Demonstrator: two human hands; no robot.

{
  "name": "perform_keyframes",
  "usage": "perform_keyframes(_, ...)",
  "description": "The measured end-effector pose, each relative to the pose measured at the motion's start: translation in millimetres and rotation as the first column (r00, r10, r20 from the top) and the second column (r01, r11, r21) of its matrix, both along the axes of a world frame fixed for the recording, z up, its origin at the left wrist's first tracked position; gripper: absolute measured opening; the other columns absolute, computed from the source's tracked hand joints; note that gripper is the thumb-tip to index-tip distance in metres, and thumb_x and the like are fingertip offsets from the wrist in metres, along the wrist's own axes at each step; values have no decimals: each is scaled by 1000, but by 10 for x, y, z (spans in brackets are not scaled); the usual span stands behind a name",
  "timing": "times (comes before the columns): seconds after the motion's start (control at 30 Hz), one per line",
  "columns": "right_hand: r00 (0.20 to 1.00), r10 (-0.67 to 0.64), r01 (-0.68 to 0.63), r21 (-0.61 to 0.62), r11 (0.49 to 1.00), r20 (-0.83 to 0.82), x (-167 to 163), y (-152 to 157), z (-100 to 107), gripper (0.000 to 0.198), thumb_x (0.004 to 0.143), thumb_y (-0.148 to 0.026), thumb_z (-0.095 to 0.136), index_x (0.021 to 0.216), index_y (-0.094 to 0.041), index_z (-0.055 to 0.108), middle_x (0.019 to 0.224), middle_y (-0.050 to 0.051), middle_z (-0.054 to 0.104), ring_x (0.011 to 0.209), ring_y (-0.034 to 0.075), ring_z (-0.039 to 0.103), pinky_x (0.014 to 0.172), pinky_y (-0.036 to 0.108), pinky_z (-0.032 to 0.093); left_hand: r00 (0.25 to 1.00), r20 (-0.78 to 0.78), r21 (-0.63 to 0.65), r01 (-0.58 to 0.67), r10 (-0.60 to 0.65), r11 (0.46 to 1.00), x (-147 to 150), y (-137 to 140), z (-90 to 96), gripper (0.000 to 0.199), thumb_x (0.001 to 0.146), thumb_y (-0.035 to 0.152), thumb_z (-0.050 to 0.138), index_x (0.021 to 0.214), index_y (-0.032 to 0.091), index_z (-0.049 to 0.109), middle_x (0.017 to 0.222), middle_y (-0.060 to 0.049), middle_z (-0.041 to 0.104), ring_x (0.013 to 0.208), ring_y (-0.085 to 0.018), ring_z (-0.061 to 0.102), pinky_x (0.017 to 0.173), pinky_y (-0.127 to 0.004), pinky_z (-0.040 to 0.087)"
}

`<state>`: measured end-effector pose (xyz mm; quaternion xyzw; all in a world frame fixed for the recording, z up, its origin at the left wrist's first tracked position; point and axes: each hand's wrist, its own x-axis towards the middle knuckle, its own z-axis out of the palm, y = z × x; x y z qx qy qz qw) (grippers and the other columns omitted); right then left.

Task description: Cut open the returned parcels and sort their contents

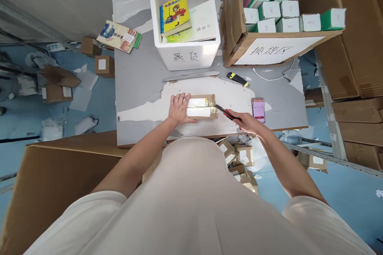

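Note:
A small cardboard box with white labels and shiny tape lies on the table in front of me. My left hand rests flat over the box's left end, fingers spread. In my right hand is a black and red utility knife, its tip at the taped right end of the box. I cannot tell whether the blade is in the tape. Just right of that hand lies a phone with a lit pinkish screen.
Behind the box stand a white foam bin holding books and a carton of green-and-white boxes. A yellow-black cutter lies nearer. A book sits at the table's left edge. Small cartons and a large open carton stand left.

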<state>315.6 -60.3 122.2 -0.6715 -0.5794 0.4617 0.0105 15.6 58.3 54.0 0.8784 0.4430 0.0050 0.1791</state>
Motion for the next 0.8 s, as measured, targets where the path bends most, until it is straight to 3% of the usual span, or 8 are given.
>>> perform_keyframes(0.3,914,-241,207,-134,969,-326,118,-199,-175,60,90,-31,52,149,-31,38,78,-1,59,44,6,45,41,19,38,1000,1,26,4,-4,1000,-2,-7,1,126,51,73,72,150,9,26,144,-23,38,132,-42,32,116,-56,5)
perform_keyframes(0.6,876,-252,205,-156,966,-411,-147,-502,-248,59,91,-33,51,148,-29,40,71,-3,59,46,7,45,44,20,41,1000,-28,17,11,-10,1000,7,-14,28,127,50,72,73,150,10,25,144,-23,39,134,-42,31,117,-56,6)
perform_keyframes(0.73,872,-320,314,-79,946,-371,-34,-790,-224,59,89,-38,53,147,-29,42,75,-2,63,47,7,48,45,21,43,998,-62,0,-19,19,1000,26,-31,55,128,51,75,71,152,11,23,148,-22,35,138,-42,27,117,-55,6)
perform_keyframes(0.8,814,-445,452,-74,889,-372,51,-891,-228,66,86,-44,57,148,-28,39,80,0,65,48,8,51,44,22,44,994,-84,5,-63,63,998,58,-49,73,129,51,77,70,152,11,22,150,-22,33,138,-41,26,117,-55,7)
